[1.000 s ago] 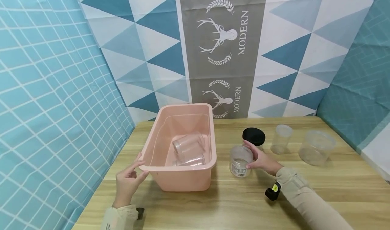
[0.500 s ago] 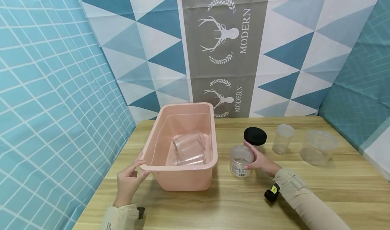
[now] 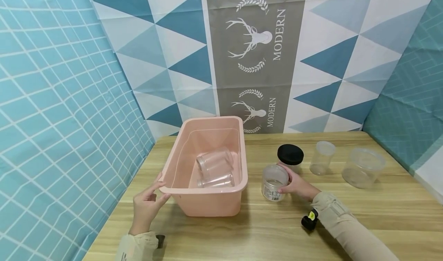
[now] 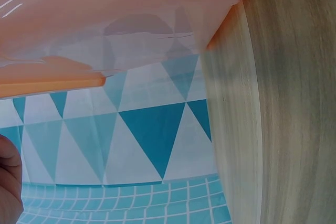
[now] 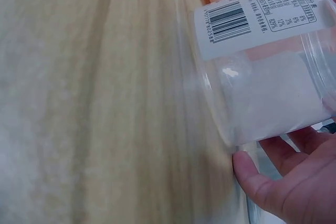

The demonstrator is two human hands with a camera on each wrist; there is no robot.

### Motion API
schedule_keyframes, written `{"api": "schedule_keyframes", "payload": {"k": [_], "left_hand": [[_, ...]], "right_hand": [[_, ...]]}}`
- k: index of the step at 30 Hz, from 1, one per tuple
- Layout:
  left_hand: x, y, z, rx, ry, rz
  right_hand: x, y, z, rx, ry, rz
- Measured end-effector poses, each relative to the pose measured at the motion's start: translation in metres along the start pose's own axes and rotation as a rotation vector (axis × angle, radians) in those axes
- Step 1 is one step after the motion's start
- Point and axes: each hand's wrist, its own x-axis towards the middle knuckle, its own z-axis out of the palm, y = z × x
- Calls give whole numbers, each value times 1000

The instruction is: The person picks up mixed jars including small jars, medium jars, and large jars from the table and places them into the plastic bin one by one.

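Note:
A pink plastic basin (image 3: pixel 212 204) stands on the wooden table, with two clear plastic jars lying in it, one jar (image 3: pixel 214 163) behind the other jar (image 3: pixel 219 181). At the basin's near left corner, my left hand (image 3: pixel 144 209) grips the rim between fingers and thumb. To the right of the basin, my right hand (image 3: pixel 298 185) holds an upright clear plastic jar (image 3: pixel 271 192) by its right side, fingers bent around it. In the right wrist view, a white barcode label (image 5: pixel 228 22) shows on that jar. Only part of the left hand appears in the left wrist view.
Just behind the right hand stands a jar with a black lid (image 3: pixel 290 154). Farther right are a narrow clear container (image 3: pixel 322 159) and a wide clear tub (image 3: pixel 362 168). Patterned cloth (image 3: pixel 256 76) hangs behind the wooden table (image 3: pixel 256 238).

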Motion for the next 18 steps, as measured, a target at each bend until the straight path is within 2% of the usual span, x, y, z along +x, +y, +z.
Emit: {"api": "schedule_keyframes", "payload": {"k": [9,18], "left_hand": [[-1,-1,-1,-17,3,-11],[-1,-3,-1,-42,3,5]], "right_hand": [[0,-6,4,-10,32,29],[1,-7,8,-49,59,8]]}}
